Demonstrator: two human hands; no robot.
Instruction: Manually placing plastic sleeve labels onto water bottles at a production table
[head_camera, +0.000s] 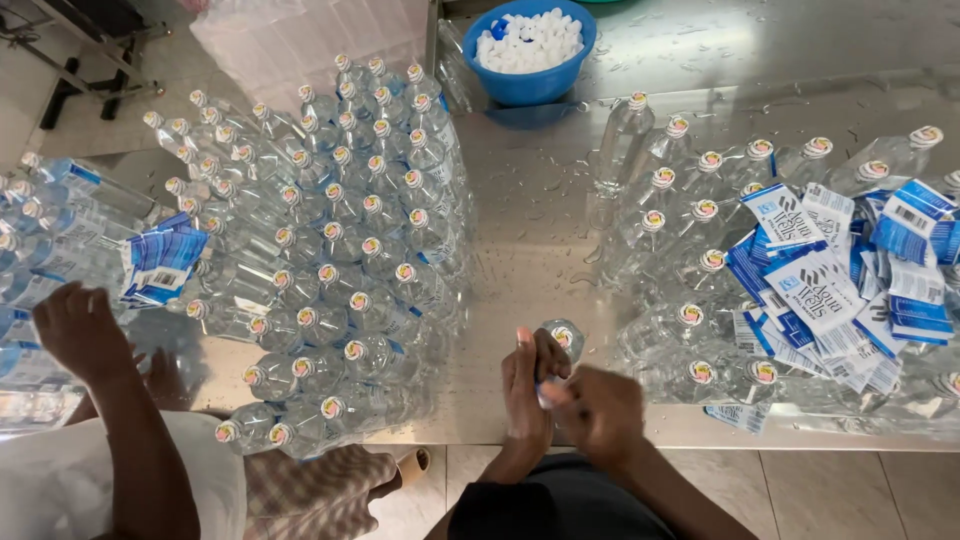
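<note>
1. At the near edge of the wet stainless-steel table (540, 250), the person's left hand (525, 385) and right hand (600, 410) close together around one clear plastic water bottle with a shrink-sealed cap (563, 337); the fingers wrap its neck, and the cap points away from the person.
2. Left of the hands lies one large stack of clear capped bottles on their sides (340, 250), caps facing the camera; well over forty caps can be counted (the far rows blur together, so an exact number cannot be told).
3. Toward the right edge lies a second group of bottles (690, 260), roughly fifteen caps visible; one heap of blue-and-white paper labels (830, 290) lies over them, too many to count.
4. At the far edge stands one round blue plastic bowl (530, 50) filled with white caps.
5. At the left edge a second person's hand (75, 330) rests curled on more bottles; one smaller bundle of blue-and-white labels (160, 262) sits just beside it.
</note>
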